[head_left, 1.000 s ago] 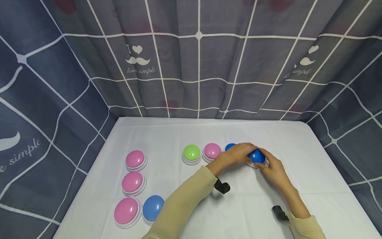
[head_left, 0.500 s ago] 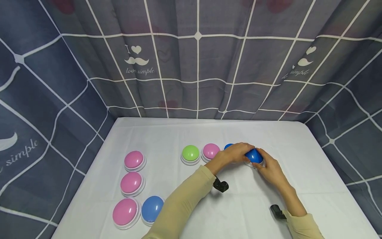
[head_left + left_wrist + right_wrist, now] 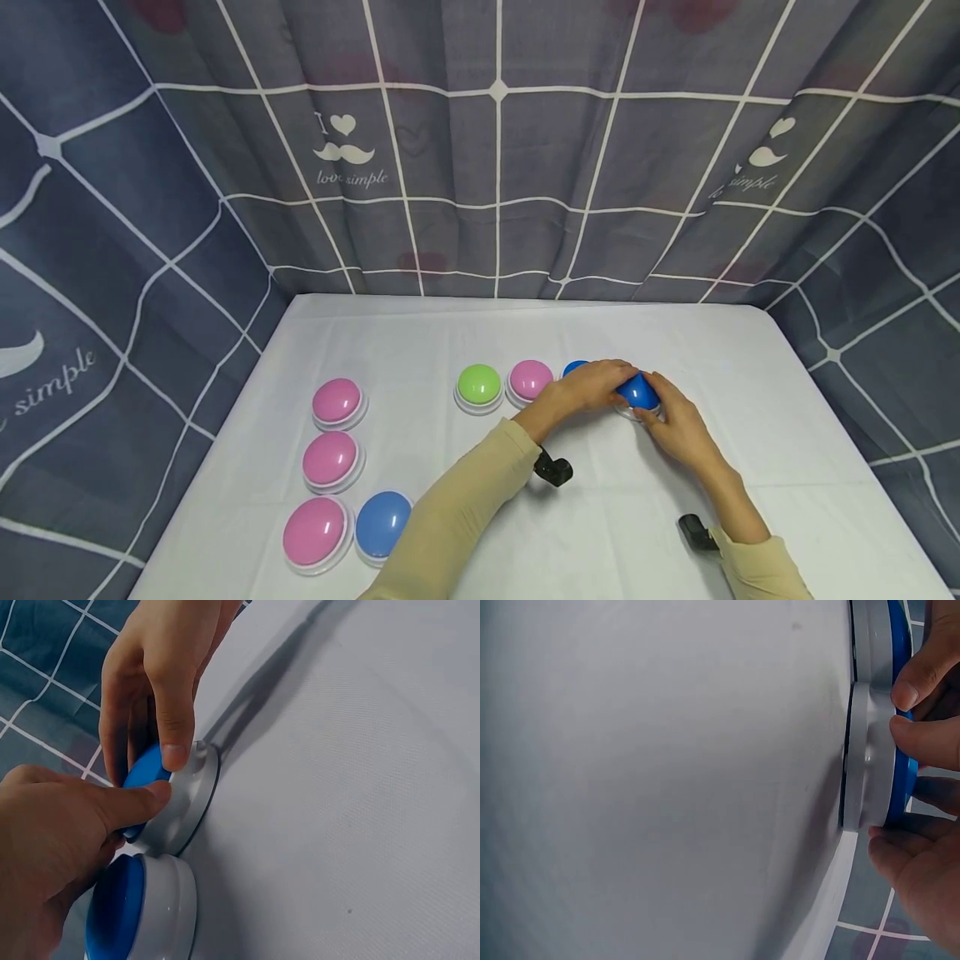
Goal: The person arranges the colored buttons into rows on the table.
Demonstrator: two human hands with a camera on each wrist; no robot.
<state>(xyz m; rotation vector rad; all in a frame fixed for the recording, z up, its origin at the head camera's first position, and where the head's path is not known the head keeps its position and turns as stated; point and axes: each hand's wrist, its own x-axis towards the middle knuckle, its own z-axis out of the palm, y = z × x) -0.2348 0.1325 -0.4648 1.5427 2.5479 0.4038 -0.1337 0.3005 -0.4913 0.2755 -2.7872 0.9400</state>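
Note:
A blue dome push button (image 3: 639,392) with a white base sits at the right end of the back row, held from both sides. My left hand (image 3: 596,385) has its thumb on the near edge of the dome, fingers over the far side. My right hand (image 3: 681,427) grips the right side between thumb and fingers. In the left wrist view both thumbs meet at the rim of the blue dome (image 3: 146,776). A second blue button (image 3: 116,907) stands right beside it, mostly behind my left hand in the head view. In the right wrist view the white base (image 3: 870,761) lies close to the cloth.
To the left in the same row are a pink button (image 3: 530,379) and a green button (image 3: 479,385). Three pink buttons (image 3: 330,458) form a column at the table's left, with a blue button (image 3: 382,525) partly under my left sleeve. A grey checked curtain (image 3: 450,167) surrounds the white table (image 3: 600,517).
The head view has shifted slightly. Both hands stay on the blue push button, which looks nearly still, and the other buttons hold their places.

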